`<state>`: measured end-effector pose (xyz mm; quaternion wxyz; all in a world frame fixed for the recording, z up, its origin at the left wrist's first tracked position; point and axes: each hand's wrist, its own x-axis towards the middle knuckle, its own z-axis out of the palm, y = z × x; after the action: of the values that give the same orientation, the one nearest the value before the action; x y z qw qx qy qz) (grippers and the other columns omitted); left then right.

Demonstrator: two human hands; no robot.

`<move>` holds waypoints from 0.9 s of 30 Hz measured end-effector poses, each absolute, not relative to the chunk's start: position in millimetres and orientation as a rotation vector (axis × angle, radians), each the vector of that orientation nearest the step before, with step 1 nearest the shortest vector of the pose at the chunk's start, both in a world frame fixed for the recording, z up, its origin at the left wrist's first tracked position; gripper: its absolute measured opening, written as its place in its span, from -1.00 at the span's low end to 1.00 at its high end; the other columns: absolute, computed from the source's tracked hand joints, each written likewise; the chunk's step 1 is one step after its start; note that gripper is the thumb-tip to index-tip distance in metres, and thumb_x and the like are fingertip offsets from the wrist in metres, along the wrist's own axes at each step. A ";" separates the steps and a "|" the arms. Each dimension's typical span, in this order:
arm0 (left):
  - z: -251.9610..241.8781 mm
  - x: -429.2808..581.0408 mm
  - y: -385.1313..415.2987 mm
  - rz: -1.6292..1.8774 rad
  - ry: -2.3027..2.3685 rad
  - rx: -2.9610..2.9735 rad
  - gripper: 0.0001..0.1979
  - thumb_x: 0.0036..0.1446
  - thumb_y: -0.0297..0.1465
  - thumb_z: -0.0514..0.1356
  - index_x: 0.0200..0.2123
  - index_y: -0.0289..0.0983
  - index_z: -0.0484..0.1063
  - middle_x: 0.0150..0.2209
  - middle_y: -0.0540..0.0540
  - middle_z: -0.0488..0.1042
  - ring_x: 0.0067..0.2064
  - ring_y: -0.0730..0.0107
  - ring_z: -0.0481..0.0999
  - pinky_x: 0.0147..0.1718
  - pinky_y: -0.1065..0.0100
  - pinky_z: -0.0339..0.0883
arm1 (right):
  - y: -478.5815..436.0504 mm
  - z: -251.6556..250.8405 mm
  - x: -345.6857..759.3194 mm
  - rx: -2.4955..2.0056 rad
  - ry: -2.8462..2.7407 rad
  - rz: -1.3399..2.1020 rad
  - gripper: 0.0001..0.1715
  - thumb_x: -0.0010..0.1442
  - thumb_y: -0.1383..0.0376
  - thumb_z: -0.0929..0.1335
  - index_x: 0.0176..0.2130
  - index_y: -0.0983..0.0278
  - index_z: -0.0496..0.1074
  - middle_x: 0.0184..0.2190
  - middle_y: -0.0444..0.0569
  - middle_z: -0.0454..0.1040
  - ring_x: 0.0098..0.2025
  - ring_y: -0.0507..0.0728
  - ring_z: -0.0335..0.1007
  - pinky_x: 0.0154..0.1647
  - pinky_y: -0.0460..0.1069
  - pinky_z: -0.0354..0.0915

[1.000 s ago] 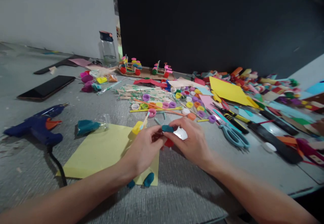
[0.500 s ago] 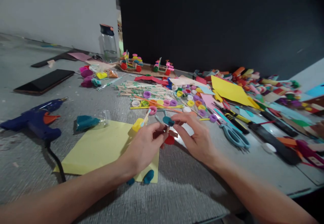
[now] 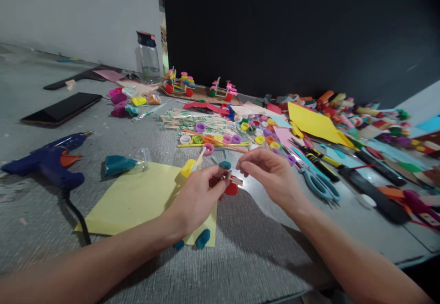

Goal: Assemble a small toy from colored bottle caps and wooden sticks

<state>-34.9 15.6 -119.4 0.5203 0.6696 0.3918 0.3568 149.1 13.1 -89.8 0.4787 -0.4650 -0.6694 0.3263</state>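
Note:
My left hand point(image 3: 197, 196) is closed around a small craft piece: a wooden stick with a red cap point(image 3: 231, 188) at its lower end and a teal cap point(image 3: 225, 164) on top. My right hand point(image 3: 271, 171) hovers just right of it with thumb and fingers pinched together; nothing shows between them. Both hands are above the grey table point(image 3: 240, 258), over the right edge of a yellow paper sheet point(image 3: 137, 201).
A blue glue gun point(image 3: 48, 162) lies at the left, its cord trailing forward. A teal lump in clear wrap point(image 3: 120, 164), two teal bits point(image 3: 199, 240), blue scissors point(image 3: 318, 182), scattered coloured caps point(image 3: 240, 134), sticks, paper sheets, a phone point(image 3: 60, 109) and a bottle point(image 3: 148, 63) surround the hands.
My right hand has let go of the teal cap and lifted slightly to the right. The left hand keeps the stick piece, now raised a little.

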 end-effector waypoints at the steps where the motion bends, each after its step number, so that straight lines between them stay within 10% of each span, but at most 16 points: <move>1: -119.6 -34.8 15.6 0.855 0.946 1.608 -0.85 0.26 -0.40 0.09 -0.24 -0.25 0.47 -0.26 -0.07 0.60 -0.29 0.32 0.53 -0.32 0.32 0.33 | 13.9 -90.3 149.2 -1.135 -1.646 0.807 -0.90 0.18 0.24 0.41 -0.32 0.24 0.48 -0.42 -0.12 0.50 -0.40 0.02 0.41 -0.38 -0.05 0.37; 27: -119.2 -34.7 15.8 0.884 0.984 1.689 -0.85 0.26 -0.39 0.12 -0.22 -0.24 0.49 -0.31 -0.04 0.56 -0.33 0.36 0.50 -0.34 0.35 0.31 | 17.0 -83.4 146.1 -1.139 -1.814 0.341 -0.95 0.21 0.31 0.41 -0.28 0.23 0.43 -0.37 -0.11 0.51 -0.36 0.05 0.43 -0.31 -0.01 0.39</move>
<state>-34.7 15.8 -119.2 0.4778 0.6916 0.4028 0.3621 146.1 17.0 -83.4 0.4675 -0.4643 -0.7393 0.1389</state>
